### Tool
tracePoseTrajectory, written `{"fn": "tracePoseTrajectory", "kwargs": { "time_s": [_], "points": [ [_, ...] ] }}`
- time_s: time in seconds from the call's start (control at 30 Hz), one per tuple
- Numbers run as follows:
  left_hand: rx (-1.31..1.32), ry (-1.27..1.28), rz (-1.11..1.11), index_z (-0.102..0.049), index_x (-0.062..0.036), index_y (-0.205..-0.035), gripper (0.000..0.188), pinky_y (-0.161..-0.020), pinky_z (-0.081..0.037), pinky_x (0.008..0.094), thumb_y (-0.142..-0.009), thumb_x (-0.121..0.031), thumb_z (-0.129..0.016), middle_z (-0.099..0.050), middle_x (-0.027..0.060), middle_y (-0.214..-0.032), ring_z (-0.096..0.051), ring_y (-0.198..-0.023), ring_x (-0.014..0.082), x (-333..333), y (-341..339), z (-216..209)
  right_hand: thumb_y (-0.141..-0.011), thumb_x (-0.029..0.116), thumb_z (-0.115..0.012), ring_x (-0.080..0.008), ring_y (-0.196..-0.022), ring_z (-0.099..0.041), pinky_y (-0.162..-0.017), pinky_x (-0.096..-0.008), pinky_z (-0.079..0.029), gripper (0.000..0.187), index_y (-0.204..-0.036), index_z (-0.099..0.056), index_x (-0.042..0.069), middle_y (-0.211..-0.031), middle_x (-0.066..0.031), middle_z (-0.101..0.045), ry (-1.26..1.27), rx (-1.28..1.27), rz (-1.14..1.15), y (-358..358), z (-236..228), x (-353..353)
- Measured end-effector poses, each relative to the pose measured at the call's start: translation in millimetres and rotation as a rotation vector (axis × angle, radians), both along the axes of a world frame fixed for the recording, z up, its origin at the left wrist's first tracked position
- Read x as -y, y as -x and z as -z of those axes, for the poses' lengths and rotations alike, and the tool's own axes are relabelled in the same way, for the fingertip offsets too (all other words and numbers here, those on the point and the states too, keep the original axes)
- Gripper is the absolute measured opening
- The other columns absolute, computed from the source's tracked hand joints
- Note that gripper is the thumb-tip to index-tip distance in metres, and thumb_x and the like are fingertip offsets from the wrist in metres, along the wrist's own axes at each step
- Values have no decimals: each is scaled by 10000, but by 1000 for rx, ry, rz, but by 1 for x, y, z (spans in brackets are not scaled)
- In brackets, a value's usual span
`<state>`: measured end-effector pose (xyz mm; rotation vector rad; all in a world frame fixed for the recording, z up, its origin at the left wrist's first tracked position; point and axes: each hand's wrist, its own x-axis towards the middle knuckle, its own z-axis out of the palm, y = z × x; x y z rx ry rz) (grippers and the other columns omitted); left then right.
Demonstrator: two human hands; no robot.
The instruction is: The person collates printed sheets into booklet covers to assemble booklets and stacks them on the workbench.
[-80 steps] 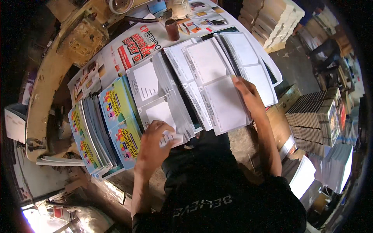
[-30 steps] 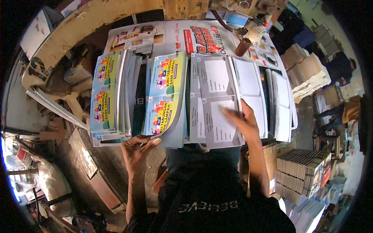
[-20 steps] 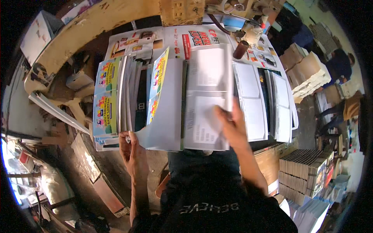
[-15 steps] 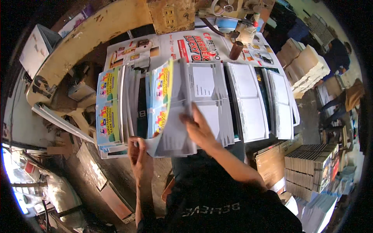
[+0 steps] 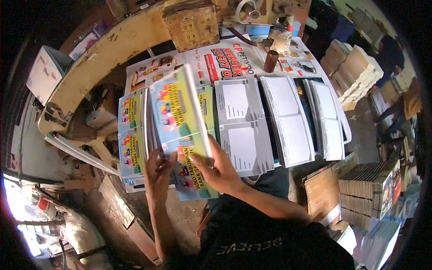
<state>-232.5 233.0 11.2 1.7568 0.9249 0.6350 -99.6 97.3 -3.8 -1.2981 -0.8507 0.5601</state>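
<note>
Head view: a desk (image 5: pixel 180 57), covered with a large printed poster, carries several stacks of printed sheets arranged side by side. Pale paper blocks (image 5: pixel 353 74) are piled beyond its right side, and a bundle of booklets (image 5: pixel 366 191) stands near the lower right. On the desk, from left to right: a colour-cover stack (image 5: pixel 129 155), a second colour stack (image 5: pixel 206 104) partly hidden, a grey-bordered stack (image 5: pixel 238 128) with its edges fanned, a white stack (image 5: pixel 290 119), and a narrower white stack (image 5: pixel 327 118) at the far right. A cover set (image 5: pixel 177 105), printed with two blue, green and yellow panels, is held raised in front of the second colour stack, tilted with its top to the left; its lower end overhangs the near edge of the desk. The right hand (image 5: pixel 216 168) pinches its right edge, thumb on the printed face. The left hand (image 5: pixel 159 168) is curled at its left edge; shadow and blur prevent telling whether it pinches. A brown cylinder (image 5: pixel 271 61) stands on the poster toward the rear.
</note>
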Motion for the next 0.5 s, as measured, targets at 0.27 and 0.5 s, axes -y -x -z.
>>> {"fn": "tracePoseTrajectory", "kwargs": {
  "time_s": [0.27,0.5],
  "points": [
    [-25,-199,-49,-445,-119,-1444,546,-884,-480,461,-985,-403,-530,-579,127,-1258,-568,-1089,288,-138,50,-12,-935,102,-661,-249,-1134,-636,-911,-388,-573,421,-1311,-498,10,-1240,-165,-616,27,144,-11,-52,-39,63],
    [-964,-940,-464,-368,-217,-1525,715,-1060,-309,647,-976,-672,-329,-331,199,-1532,-304,-1382,403,-172,47,79,-868,257,-751,-260,-987,-685,-865,-381,-538,345,-1080,-664,0,-1067,-157,-700,215,564,750,-170,-2,198]
  ]
}}
